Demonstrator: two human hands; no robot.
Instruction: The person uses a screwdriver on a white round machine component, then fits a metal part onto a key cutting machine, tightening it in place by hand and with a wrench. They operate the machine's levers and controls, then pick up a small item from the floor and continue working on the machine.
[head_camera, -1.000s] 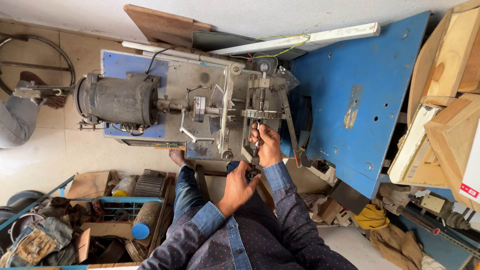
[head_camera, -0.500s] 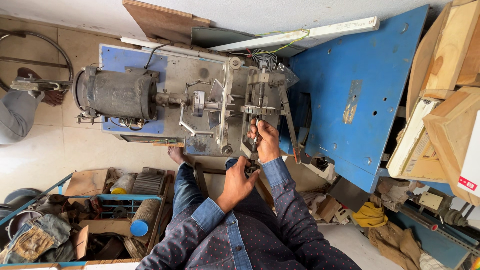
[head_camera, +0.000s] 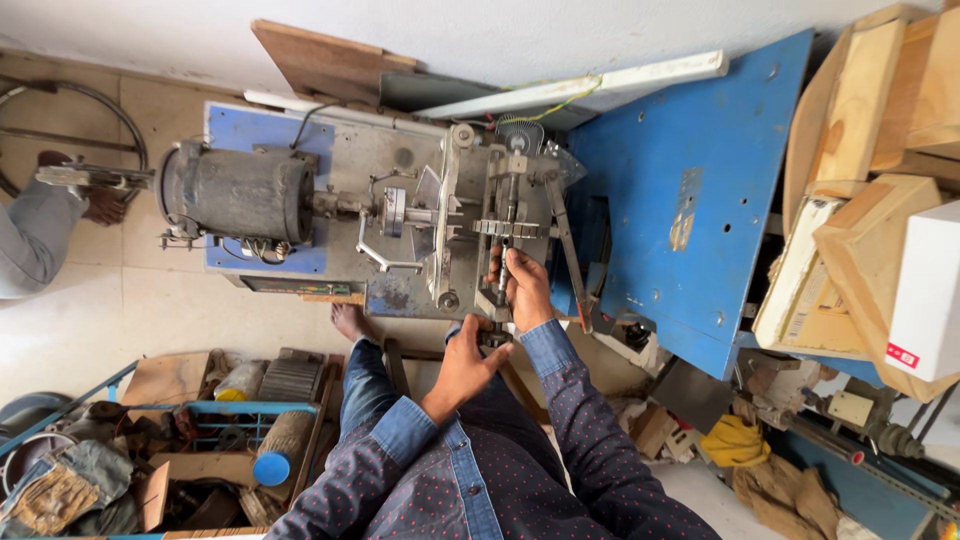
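1. Far left of frame: another person's grey sleeve (head_camera: 35, 240) and a hand are cut off by the edge; what that hand grips is hard to make out.
2. Lower left: a blue crate (head_camera: 215, 425) of scrap parts, its contents jumbled and indistinct.
3. Left of centre: a dark cylindrical motor (head_camera: 240, 195) lies horizontally on the grey worktop (head_camera: 370, 160), its shaft pointing right.
4. Centre: the metal mechanism (head_camera: 500, 215), a grey frame of rods, levers and a toothed bar, stands just right of the motor shaft.
5. Left hand (head_camera: 468, 362): below the mechanism's lower edge, fingers curled at a small part that they hide; whether it is gripped cannot be told.
6. Right hand (head_camera: 525, 290): fingers pressed together around a slim upright rod (head_camera: 503, 268).
7. Right: a blue panel (head_camera: 690, 200); wooden boards (head_camera: 880, 110) cut off at the frame edge.
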